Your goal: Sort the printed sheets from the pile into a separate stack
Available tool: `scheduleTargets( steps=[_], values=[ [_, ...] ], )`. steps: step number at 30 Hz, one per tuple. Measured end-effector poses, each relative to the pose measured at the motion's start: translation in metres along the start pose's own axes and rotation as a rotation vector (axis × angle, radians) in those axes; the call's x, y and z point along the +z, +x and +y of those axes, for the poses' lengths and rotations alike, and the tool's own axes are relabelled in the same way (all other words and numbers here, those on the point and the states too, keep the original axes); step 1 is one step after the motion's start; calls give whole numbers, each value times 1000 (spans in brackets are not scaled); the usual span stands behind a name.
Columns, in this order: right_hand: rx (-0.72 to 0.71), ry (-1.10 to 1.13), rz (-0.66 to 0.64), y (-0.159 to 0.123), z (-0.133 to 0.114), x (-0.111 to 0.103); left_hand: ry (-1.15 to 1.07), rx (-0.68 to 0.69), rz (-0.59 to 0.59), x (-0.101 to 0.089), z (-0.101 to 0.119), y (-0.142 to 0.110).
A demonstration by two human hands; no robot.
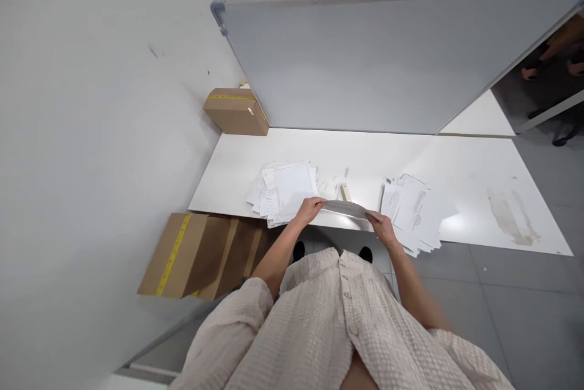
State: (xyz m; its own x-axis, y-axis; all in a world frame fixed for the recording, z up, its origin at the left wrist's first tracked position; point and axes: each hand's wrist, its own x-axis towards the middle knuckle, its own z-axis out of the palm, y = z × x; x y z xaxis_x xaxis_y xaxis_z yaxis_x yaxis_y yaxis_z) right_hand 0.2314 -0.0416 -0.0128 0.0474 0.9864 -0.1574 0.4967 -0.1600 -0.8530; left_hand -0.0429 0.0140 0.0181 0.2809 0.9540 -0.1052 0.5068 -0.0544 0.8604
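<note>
Between my two hands a thin sheaf of paper [347,208] is stretched level, bowed a little and seen almost edge-on. My left hand [311,210] is closed on its left end, and my right hand [381,227] pinches the right end. Just left of my left hand lies a loose pile of printed papers [294,186]. A second pile of papers [413,207] spreads out beside my right hand, partly over the table's front edge. Behind the held sheaf sits a small pale block-like object [345,191], its near end hidden. How many sheets I hold cannot be made out.
The white table [469,165] runs across, with a grey stain at its right end. A whiteboard panel [365,67] stands along its back. One taped cardboard box [237,113] rests at the back left corner; several more boxes [171,256] stand below at the left, by the wall.
</note>
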Motion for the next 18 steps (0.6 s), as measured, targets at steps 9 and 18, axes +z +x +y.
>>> scheduleTargets(
  steps=[9, 18],
  values=[
    [-68, 44, -41, 0, 14, 8, 36, -35, -22, 1, -3, 0],
    [61, -5, -64, -17, -10, -8, 226, -11, -46, -2, 2, 1]
  ],
)
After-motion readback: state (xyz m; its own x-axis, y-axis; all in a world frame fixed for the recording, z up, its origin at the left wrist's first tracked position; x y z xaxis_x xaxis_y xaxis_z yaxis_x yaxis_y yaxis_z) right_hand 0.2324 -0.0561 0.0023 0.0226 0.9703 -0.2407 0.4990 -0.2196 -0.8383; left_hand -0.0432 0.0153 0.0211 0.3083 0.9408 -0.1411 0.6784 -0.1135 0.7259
